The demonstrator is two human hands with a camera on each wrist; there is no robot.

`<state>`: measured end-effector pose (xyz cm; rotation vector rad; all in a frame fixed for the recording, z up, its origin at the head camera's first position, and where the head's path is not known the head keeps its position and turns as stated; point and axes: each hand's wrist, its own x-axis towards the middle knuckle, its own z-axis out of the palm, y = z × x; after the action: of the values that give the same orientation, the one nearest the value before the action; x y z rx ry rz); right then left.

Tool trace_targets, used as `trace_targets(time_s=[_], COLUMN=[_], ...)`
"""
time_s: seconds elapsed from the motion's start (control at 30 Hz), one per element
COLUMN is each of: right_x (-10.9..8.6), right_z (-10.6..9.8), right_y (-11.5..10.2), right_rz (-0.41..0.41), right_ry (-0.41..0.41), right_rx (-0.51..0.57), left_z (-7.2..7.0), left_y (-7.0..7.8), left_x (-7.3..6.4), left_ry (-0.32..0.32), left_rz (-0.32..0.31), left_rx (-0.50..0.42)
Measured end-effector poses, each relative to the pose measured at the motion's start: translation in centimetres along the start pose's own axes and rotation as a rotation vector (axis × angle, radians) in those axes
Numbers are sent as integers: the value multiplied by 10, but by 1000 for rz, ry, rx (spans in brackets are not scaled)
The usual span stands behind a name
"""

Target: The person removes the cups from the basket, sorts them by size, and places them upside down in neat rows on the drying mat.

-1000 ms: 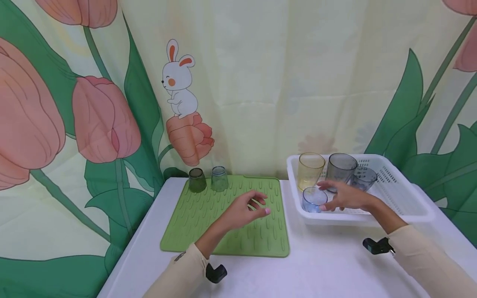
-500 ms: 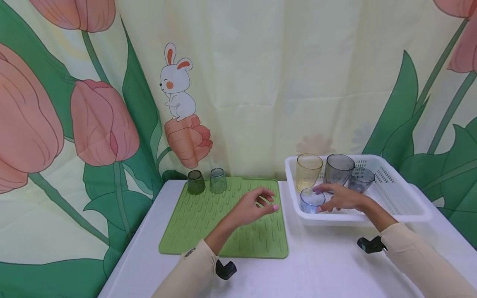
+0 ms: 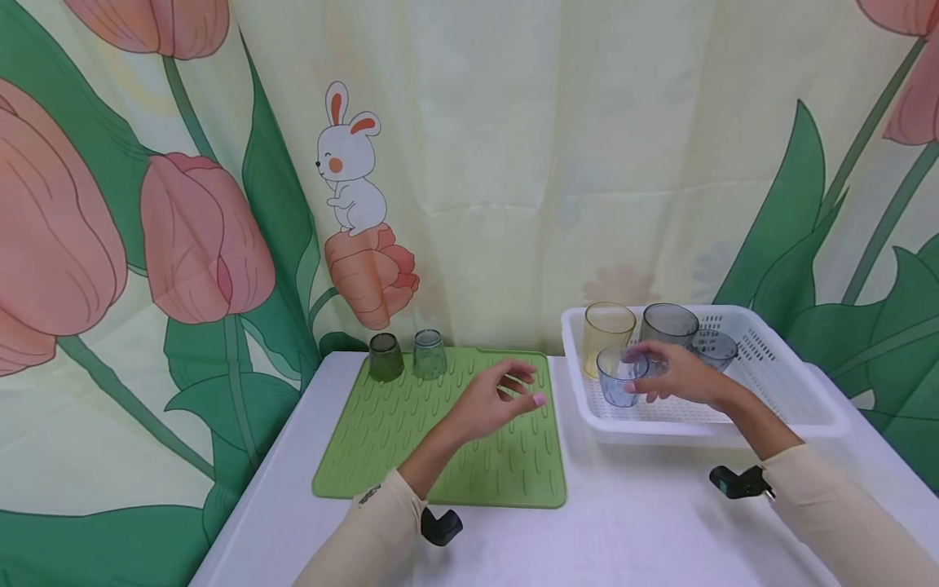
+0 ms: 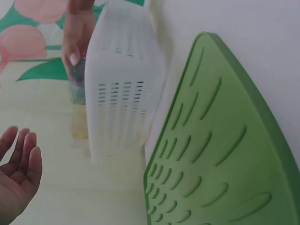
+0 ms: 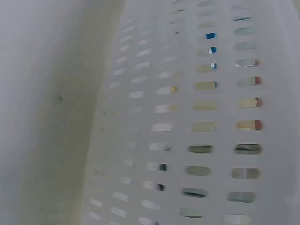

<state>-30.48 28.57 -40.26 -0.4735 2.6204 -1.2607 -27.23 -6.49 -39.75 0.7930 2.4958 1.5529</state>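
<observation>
A: Hands?

B: R hand (image 3: 676, 377) pinches blue glass (image 3: 613, 381) nr. rim. L hand (image 3: 490, 403) holds nothing, fingers loosely bent, above green mat (image 3: 440, 473).

A: Glass loc.?

B: Inside white basket's (image 3: 682, 434) outline, rim up, just in front of yellow glass (image 3: 597, 330). Can't tell if base touches basket floor.

A: Handling?

B: Prob. light, rigid, brittle; slick if wet. Best hold: sidewall below rim, thumb opp. fingers, firm w/o squeezing. Knocking yellow glass could chip either.
</observation>
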Motion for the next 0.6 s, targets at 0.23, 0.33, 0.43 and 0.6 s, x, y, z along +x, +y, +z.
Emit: trace_targets(time_s=[0.23,0.33,0.43,0.6], right_x=[-11,-16,-22,-30], right_z=[-7,-6,-2,14], right_y=[-22,-35,-50,-71], right_rz=[-68,-117,-179,-283], right_ry=[75,93,85,10], right_rx=[50,71,100,176], left_z=[-6,-8,-10,-10], left_y=[10,16,22,31], left_x=[-2,-5,-7,-11], left_ry=[35,30,23,24], left_rz=[51,63,77,112], left_rx=[-16,-19,-16,-8])
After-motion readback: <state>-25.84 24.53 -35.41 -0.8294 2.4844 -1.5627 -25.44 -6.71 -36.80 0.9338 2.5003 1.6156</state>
